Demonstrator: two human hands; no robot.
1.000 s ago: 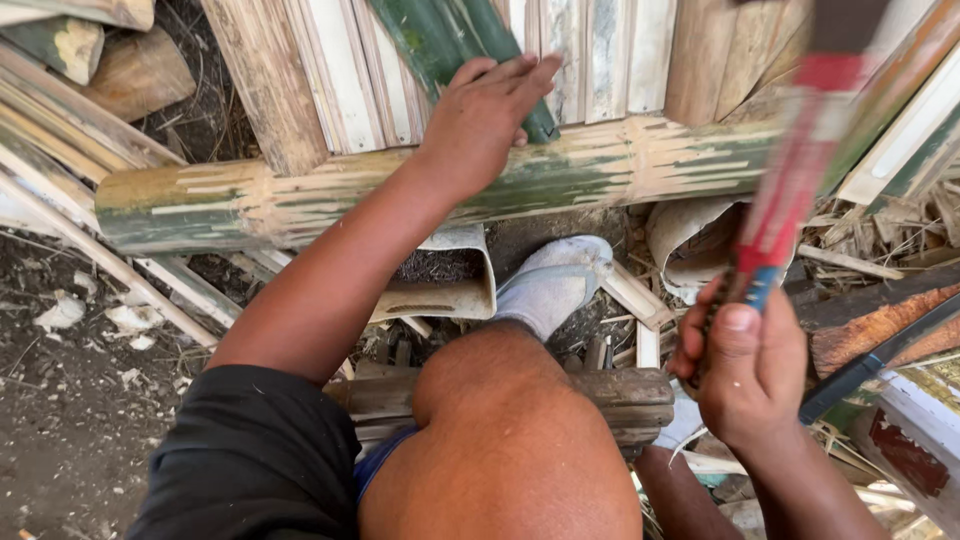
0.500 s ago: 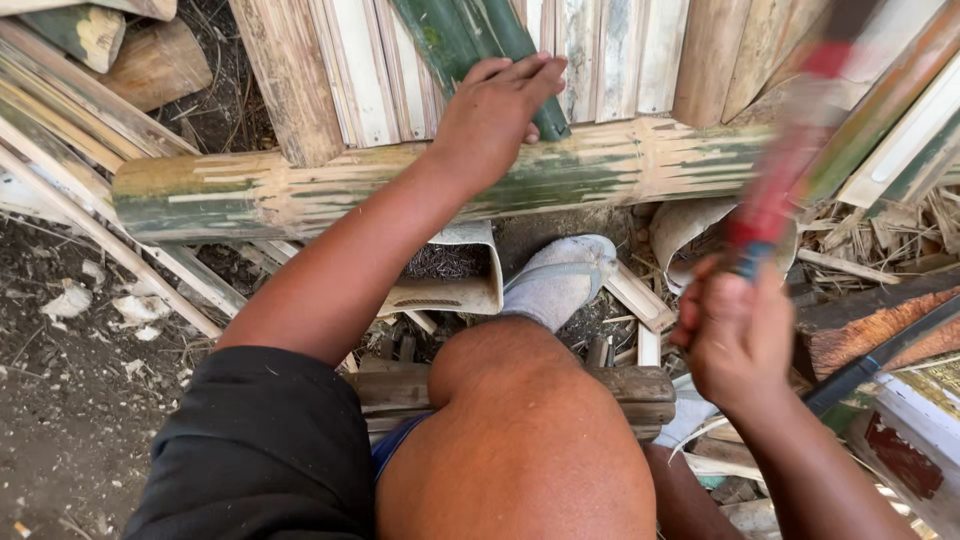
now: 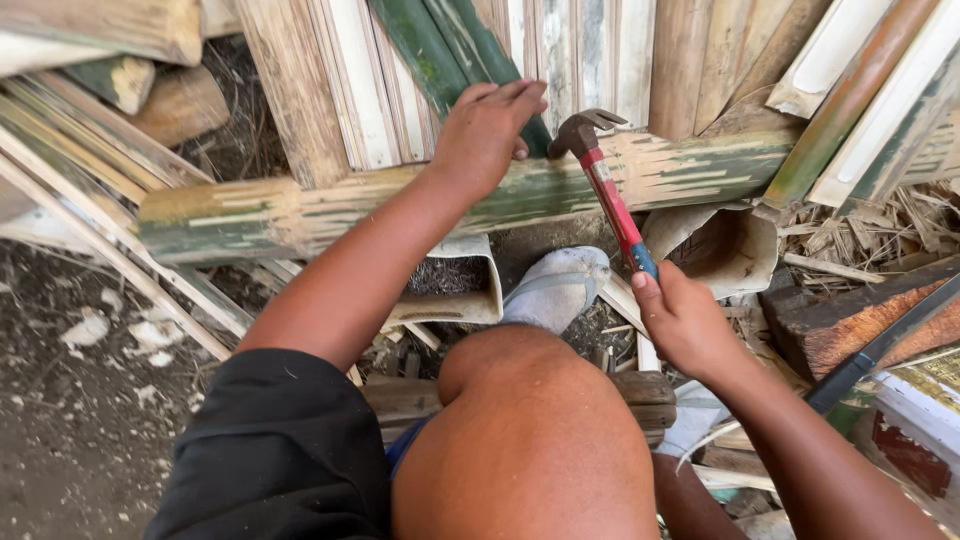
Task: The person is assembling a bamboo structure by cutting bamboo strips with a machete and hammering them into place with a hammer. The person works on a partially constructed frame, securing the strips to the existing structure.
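**A:** What do we have in our hands?

**B:** A claw hammer with a red handle and a blue grip end. Our right hand has its fingers wrapped tightly around the bottom of the handle. The dark metal head sits up near the centre of the view, resting against the top of a horizontal bamboo pole, just beside our other hand.

**A:** And the left?

**B:** Our left hand lies palm down where that pole crosses a slanted green bamboo strip. The fingers are together and stretched forward, pressing flat on the strip and pole, not curled around anything.

**A:** What does the pole look like?

**B:** Green, with pale shaved patches, running from left to right across the view. Behind it stands a row of upright split bamboo slats, pale and weathered, and the pole lies across them.

**A:** What is closer to us?

**B:** Our bare knee fills the lower middle, with dark shorts to its left. Beyond the knee, a foot in a grey sock rests under the pole, next to a curved pale half-tube of bamboo.

**A:** And around that?

**B:** Dirt ground with pale chips to the left. Dry splinters and a reddish block of wood to the right.
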